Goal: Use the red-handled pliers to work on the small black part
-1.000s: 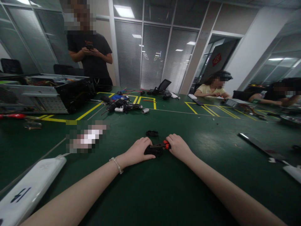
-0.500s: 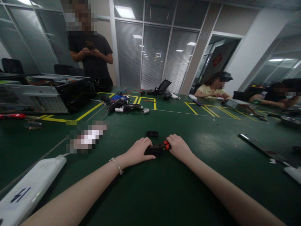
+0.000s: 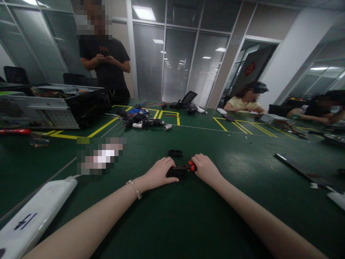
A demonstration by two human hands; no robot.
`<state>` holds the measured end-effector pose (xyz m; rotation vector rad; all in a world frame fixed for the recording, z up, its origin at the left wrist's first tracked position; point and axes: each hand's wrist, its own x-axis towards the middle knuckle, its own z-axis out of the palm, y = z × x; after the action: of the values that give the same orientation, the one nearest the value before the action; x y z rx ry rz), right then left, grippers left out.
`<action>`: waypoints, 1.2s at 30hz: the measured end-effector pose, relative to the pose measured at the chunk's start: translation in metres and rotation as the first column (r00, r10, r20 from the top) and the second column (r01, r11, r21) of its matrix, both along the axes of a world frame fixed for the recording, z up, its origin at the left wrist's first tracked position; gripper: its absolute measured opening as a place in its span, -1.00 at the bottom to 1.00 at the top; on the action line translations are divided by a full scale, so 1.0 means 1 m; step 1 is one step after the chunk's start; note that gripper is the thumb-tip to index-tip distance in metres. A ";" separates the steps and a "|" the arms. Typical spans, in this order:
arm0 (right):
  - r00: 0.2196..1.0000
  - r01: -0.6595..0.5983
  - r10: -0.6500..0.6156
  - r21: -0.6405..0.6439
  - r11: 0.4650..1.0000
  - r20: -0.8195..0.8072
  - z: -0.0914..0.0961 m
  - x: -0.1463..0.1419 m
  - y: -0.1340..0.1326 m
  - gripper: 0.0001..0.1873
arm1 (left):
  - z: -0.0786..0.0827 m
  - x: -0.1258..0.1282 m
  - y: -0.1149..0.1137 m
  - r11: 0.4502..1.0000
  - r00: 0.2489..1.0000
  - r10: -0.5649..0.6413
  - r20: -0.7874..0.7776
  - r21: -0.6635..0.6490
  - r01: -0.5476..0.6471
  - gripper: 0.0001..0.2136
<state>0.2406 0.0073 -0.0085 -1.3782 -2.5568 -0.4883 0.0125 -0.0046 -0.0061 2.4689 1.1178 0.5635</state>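
Observation:
My left hand (image 3: 158, 173) rests on the green table (image 3: 172, 223) with its fingers curled over a small black part (image 3: 177, 173). My right hand (image 3: 205, 168) is closed round the red-and-black handle of a small screwdriver (image 3: 185, 167), whose shaft points left onto the black part. A second small black piece (image 3: 175, 153) lies just beyond my hands, touching neither of them.
A white box (image 3: 32, 219) lies at the near left. An open computer case (image 3: 54, 108) stands at the far left, with a pile of tools and cables (image 3: 142, 120) further back. A person stands behind it; two others sit at the far right. A dark strip (image 3: 299, 167) lies right.

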 end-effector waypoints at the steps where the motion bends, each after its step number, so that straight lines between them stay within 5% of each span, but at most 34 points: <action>1: 1.000 0.001 -0.001 0.001 1.000 0.000 0.000 0.000 0.000 -0.72 | 0.000 0.000 0.000 1.000 1.000 0.001 -0.001 -0.002 -0.001 -0.67; 36: 1.000 -0.003 0.003 -0.015 1.000 -0.006 0.002 0.000 0.000 -0.71 | 0.001 0.000 -0.001 1.000 1.000 -0.010 -0.005 -0.015 0.010 -0.67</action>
<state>0.2402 0.0070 -0.0068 -1.3781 -2.5632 -0.4651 0.0126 -0.0055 -0.0052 2.4632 1.1073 0.5439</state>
